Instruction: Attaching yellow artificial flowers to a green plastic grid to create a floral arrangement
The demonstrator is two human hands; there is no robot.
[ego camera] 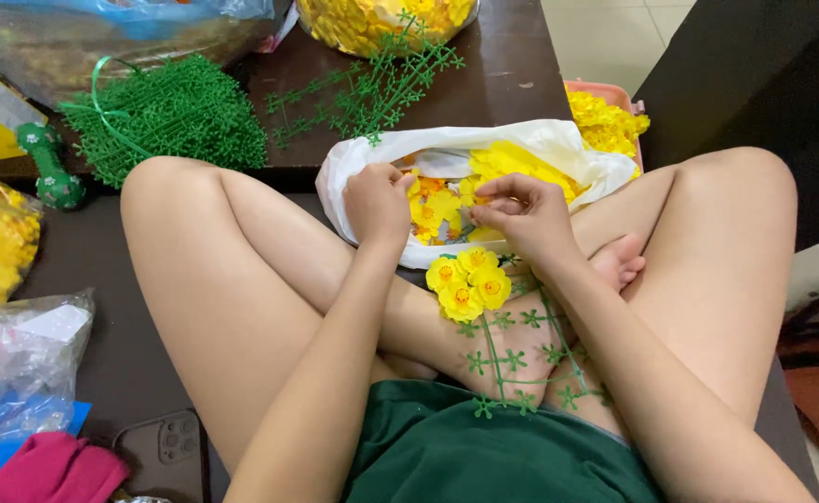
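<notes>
- The person sits cross-legged, both hands reaching into a white plastic bag (540,140) full of yellow plastic flowers (512,166).
- The left hand (377,200) is curled, fingers (398,175) bent and pressed together at the bag's near rim, the tips touching the flowers just beyond them; whether they pinch one I cannot tell.
- The right hand (524,210) has its fingers (493,197) drawn together toward the thumb, pinching at something small among the flowers; the piece itself is hidden under the fingertips.
- Just below the fingers of both hands, toward the person's lap, a green plastic grid (521,359) lies across the crossed legs, with a cluster of four yellow blooms (470,279) already fitted at its upper end, close under the right wrist.
- Beyond the fingers, past the bag, a loose green lattice (372,88) lies on the dark table (512,65), and a clear bag of more yellow flowers (382,19) sits at the far edge.
- Well to the left of the left hand's fingers lies a bundle of green grids (172,116) tied with green ribbon.
- Near the left knee, far from the fingers, sit a crumpled clear bag (18,363), a phone (163,452) and a pink cloth (55,470).
</notes>
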